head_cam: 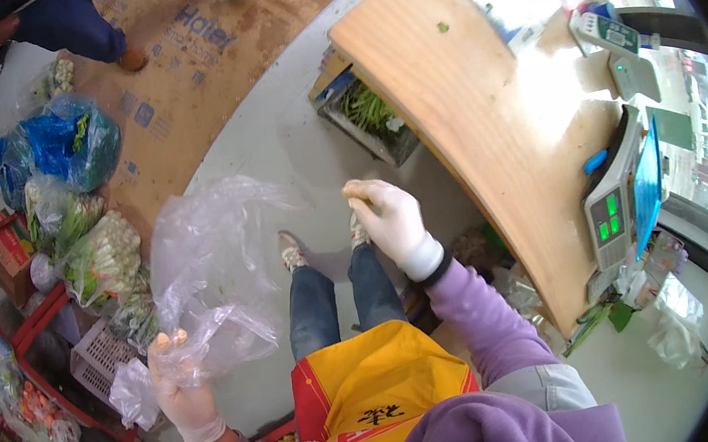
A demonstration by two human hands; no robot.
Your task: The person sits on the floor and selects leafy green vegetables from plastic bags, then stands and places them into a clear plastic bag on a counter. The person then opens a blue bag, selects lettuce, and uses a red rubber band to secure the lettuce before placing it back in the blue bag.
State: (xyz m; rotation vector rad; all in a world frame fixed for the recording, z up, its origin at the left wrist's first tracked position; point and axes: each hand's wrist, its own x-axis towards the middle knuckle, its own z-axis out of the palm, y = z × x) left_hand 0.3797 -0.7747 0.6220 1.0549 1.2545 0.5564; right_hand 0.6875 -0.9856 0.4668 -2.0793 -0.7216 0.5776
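Note:
My left hand [183, 394], in a thin white glove, grips a clear plastic bag [218, 251] at its gathered lower part. The bag billows up and away over the floor, with its far end trailing toward my right hand. My right hand [394, 226], also gloved, hovers beside the wooden counter [448, 123]. Its fingers are curled, thumb and fingertips drawn together, and nothing is visible between them. A gap separates it from the bag. Beyond it, under the counter edge, sits a crate of green vegetables [374, 112].
A weighing scale [612, 216] with a lit display stands on the counter. Bagged vegetables [102, 252], a blue plastic bag [59, 144] and a plastic basket [101, 351] crowd the left side. Another person's legs [72, 30] are on the flattened cardboard [227, 51].

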